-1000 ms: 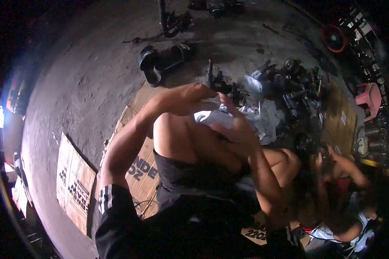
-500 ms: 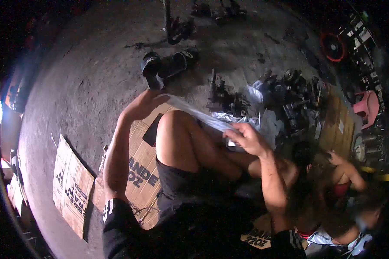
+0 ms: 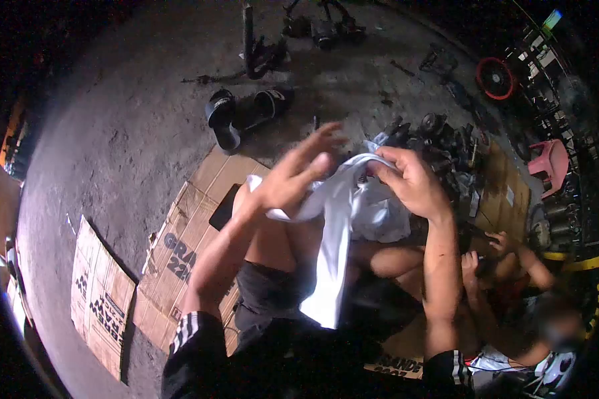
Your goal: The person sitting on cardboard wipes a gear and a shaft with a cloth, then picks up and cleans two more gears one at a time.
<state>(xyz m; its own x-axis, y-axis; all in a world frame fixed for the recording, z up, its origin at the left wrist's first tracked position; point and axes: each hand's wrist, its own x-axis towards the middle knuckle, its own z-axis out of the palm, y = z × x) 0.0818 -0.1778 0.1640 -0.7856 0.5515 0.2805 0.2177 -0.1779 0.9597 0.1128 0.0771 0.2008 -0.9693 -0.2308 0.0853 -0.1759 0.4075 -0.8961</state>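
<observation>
Your white cloth, pulled taut half a second ago, now droops loose, right of the large cardboard. Your right hand pinches its top; your left hand is spread, apparently gripping nothing.

- Two slippers, over there, far
- One pink stool, far right
- One red-rimmed round thing, far right
- One cardboard piece, left
- One long white cloth, near
- Two bare hands about it
- One co-worker, near right
</observation>
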